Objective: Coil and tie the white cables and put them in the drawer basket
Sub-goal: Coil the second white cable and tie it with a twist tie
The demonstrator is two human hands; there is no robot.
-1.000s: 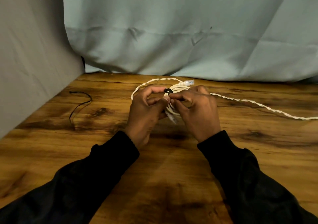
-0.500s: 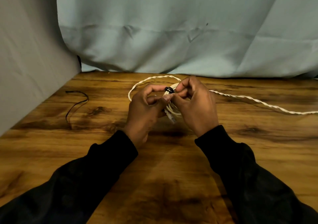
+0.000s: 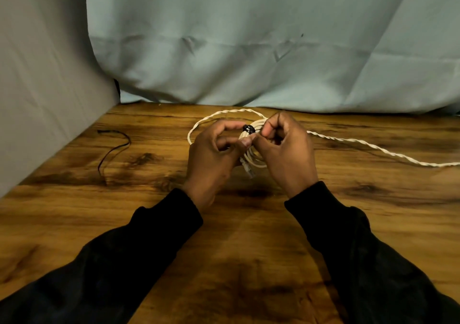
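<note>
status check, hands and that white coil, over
Left hand and right hand both pinch the coiled white cable at its black tie. Twisted white cable lies loose on the wooden table. Basket not in view.

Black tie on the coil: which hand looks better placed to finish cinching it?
Probably the right hand: its fingertips pinch right beside the black tie, while the left hand grips the white coil lower down, steadying it.
</note>
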